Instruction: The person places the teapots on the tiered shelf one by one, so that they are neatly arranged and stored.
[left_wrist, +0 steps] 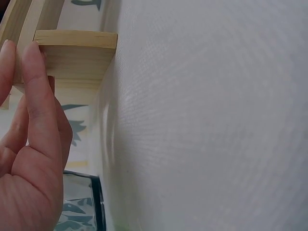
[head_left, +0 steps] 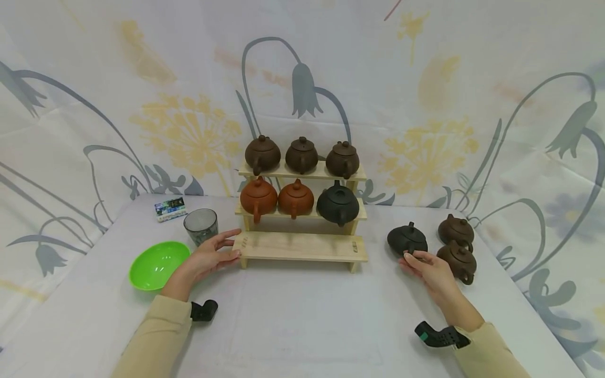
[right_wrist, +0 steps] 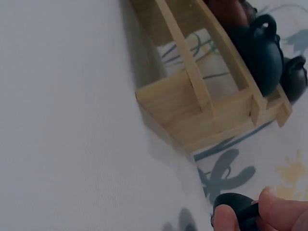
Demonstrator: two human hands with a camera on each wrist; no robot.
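My right hand (head_left: pixel 432 273) pinches a small black teapot (head_left: pixel 405 237) at its near side, right of a three-tier wooden shelf (head_left: pixel 300 247). Thumb and fingers close on a narrow dark part of it in the right wrist view; I cannot tell whether its base touches the table. Straight fingers of my left hand (head_left: pixel 205 262) touch the left end of the shelf's bottom tier, which bears nothing. Three brown teapots (head_left: pixel 301 156) stand on the top tier. On the middle one are two orange-brown teapots (head_left: pixel 258 198) and a black teapot (head_left: pixel 337 203).
Two brown teapots (head_left: pixel 456 230) sit close together at the right, just beyond my right hand. Left of the shelf are a grey glass (head_left: pixel 200 223), a bright green bowl (head_left: pixel 158 265) and a small printed box (head_left: pixel 170 209). A floral cloth (head_left: pixel 302 31) hangs behind the white table.
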